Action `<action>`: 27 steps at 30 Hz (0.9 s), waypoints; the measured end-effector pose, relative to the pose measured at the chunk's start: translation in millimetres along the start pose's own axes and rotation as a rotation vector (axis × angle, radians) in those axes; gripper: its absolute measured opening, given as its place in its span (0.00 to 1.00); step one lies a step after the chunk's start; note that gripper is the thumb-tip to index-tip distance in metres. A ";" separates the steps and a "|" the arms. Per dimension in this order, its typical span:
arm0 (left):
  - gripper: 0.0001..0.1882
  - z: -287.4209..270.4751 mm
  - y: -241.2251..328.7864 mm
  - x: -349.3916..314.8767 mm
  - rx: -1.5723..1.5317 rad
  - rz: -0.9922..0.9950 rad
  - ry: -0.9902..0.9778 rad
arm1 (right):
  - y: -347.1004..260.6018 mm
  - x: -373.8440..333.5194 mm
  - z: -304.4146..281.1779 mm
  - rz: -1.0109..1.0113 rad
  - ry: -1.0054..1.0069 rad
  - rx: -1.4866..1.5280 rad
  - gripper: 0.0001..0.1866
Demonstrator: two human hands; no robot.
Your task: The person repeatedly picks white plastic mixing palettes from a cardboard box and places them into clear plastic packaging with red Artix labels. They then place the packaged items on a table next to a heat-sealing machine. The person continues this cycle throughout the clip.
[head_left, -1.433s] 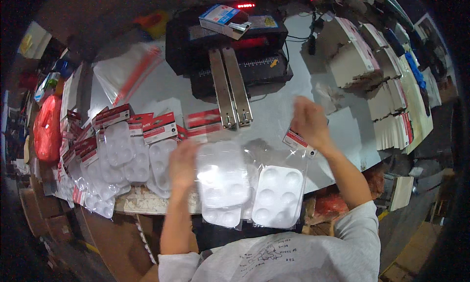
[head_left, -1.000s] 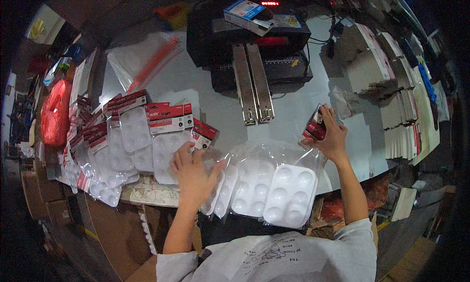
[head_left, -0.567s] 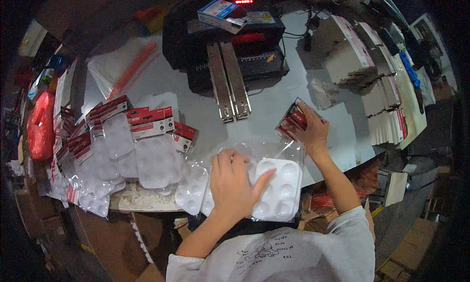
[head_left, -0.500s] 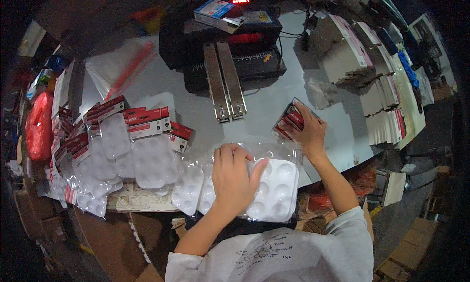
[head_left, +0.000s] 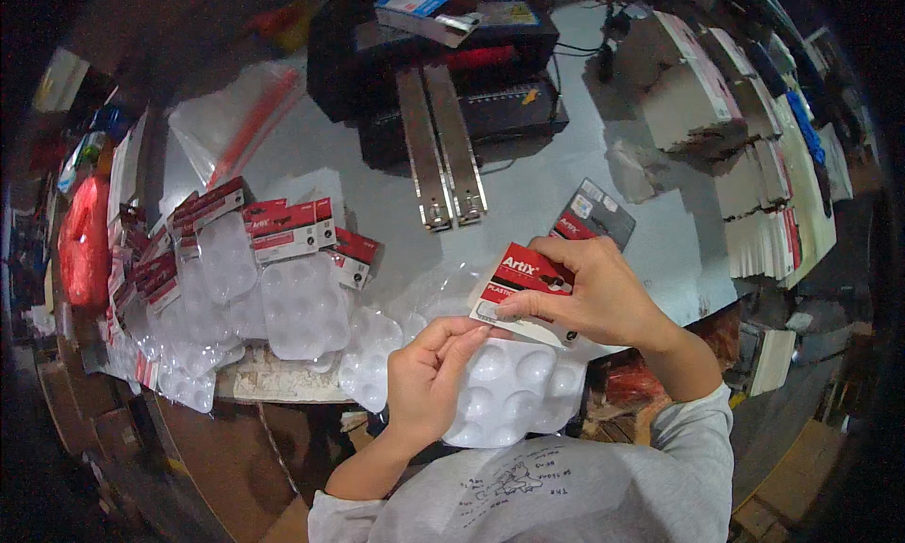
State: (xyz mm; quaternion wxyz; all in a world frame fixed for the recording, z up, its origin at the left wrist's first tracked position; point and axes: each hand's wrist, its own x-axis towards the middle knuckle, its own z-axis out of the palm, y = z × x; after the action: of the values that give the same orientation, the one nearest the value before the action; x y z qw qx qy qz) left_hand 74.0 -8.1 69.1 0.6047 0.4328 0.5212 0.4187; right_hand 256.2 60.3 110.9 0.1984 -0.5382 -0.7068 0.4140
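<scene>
In front of me a white plastic paint palette (head_left: pixel 495 397) with round wells hangs at the table's near edge; it appears to be in a clear bag. My left hand (head_left: pixel 429 371) is closed, thumb and fingers pinching at the palette's upper edge, where the bag's opening seems to be. Between the thumb and fingers of my right hand (head_left: pixel 603 293) is a red and white header card (head_left: pixel 517 293), its lower edge meeting my left fingertips. Beyond the right hand, another red and dark card (head_left: pixel 594 213) lies on the table.
Bagged palettes with red header cards (head_left: pixel 302 307) are heaped at the left. A black machine with two metal rails (head_left: pixel 438 156) stands at the back, a small box (head_left: pixel 429 10) on top. Stacked cards (head_left: pixel 693 90) line the right. A clear bag (head_left: pixel 231 128) lies far left.
My right hand has lifted a header card from the table and brought it left to the palette. My left hand has gone from lying over the palette to pinching at its upper edge.
</scene>
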 end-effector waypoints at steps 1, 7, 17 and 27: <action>0.08 -2.4 -0.1 -0.2 0.073 0.052 0.026 | -1.6 2.1 3.8 -0.004 -0.024 0.008 0.21; 0.08 -12.9 -2.3 0.9 0.195 0.036 0.031 | -4.3 6.2 4.5 -0.120 -0.103 -0.060 0.20; 0.10 -4.6 -2.3 -4.4 0.323 0.157 0.185 | 4.5 2.9 -0.6 -0.294 0.001 -0.075 0.21; 0.14 -3.0 -7.7 3.5 0.167 0.189 0.382 | 33.8 -13.8 -9.2 0.344 -0.378 0.462 0.14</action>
State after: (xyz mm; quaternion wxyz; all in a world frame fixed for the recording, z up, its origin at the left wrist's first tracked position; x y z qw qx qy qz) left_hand 71.8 -6.6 60.5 0.4150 0.4411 0.6163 0.5033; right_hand 287.7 53.6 91.5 0.1079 -0.5040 -0.5175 0.6830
